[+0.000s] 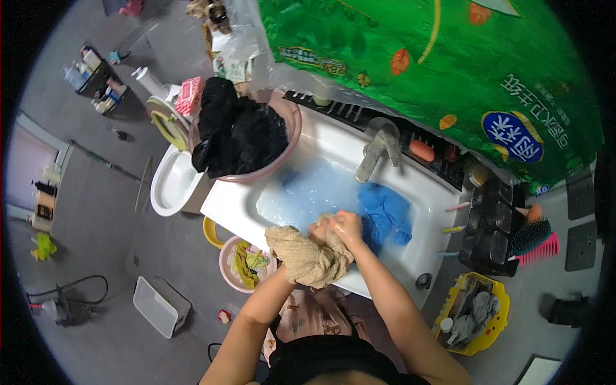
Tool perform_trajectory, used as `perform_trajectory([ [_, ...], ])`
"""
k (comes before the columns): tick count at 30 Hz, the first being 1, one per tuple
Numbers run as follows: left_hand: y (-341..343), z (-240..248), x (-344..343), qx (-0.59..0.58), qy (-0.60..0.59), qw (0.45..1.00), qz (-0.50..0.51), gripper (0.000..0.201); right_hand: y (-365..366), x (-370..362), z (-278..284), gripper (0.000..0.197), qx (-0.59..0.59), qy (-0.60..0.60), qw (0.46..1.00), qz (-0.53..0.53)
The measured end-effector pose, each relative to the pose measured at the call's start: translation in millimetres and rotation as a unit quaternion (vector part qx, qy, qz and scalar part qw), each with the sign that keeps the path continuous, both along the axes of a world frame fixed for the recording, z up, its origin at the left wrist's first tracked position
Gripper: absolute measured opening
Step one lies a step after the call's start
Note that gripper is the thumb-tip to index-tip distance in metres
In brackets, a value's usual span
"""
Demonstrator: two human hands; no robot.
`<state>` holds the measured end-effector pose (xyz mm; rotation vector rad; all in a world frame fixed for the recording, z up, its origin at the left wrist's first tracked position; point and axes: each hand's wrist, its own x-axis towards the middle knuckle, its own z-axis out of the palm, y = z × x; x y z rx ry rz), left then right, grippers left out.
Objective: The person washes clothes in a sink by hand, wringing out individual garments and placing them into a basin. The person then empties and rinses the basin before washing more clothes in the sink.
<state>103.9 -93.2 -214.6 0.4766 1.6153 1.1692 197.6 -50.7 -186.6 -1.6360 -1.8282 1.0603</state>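
Note:
Over the near edge of a white sink, a wet beige knitted cloth is bunched up between my two hands. My left hand is closed on it, partly hidden by the folds that hang over the left wrist. Close beside it, my right hand grips the same cloth with curled fingers. Cloudy bluish water fills the basin. Just beyond my right hand, a bright blue cloth lies partly in the water. A metal faucet stands at the sink's far side.
A pink basin heaped with black clothes rests on the sink's left corner. Behind the faucet are an orange soap bar and a large green package. A black toothbrush holder and yellow basket sit right; a pink bucket is below left.

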Motion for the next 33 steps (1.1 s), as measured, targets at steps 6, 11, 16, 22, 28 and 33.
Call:
perform_trajectory([
  [6,-43.2,8.3,-31.5,-0.002,0.032,0.998,0.059,0.030,-31.5,-35.3,19.1,0.027,0.071,0.002,0.996,0.052],
  [11,-118.8,50.7,-87.1,0.106,0.017,0.991,0.076,0.034,-83.7,-87.6,55.1,0.026,0.116,0.058,0.976,0.177],
  [16,-224.7,35.8,-149.3,0.150,0.080,0.975,0.145,0.040,-161.4,-169.3,40.8,0.072,0.044,0.124,0.951,0.280],
  [22,-315.9,-58.7,-193.9,0.033,0.025,0.943,0.329,0.045,-239.5,-241.1,-51.3,0.049,-0.082,0.016,0.916,0.393],
  [28,-345.3,-145.9,-246.6,-0.211,0.250,0.880,0.346,0.058,-270.7,-291.1,-97.8,0.037,-0.036,-0.008,0.947,0.320],
  [33,-378.1,-194.0,-297.5,0.089,0.196,0.969,0.121,0.050,-268.7,-266.4,-103.3,0.024,-0.133,0.082,0.957,0.245],
])
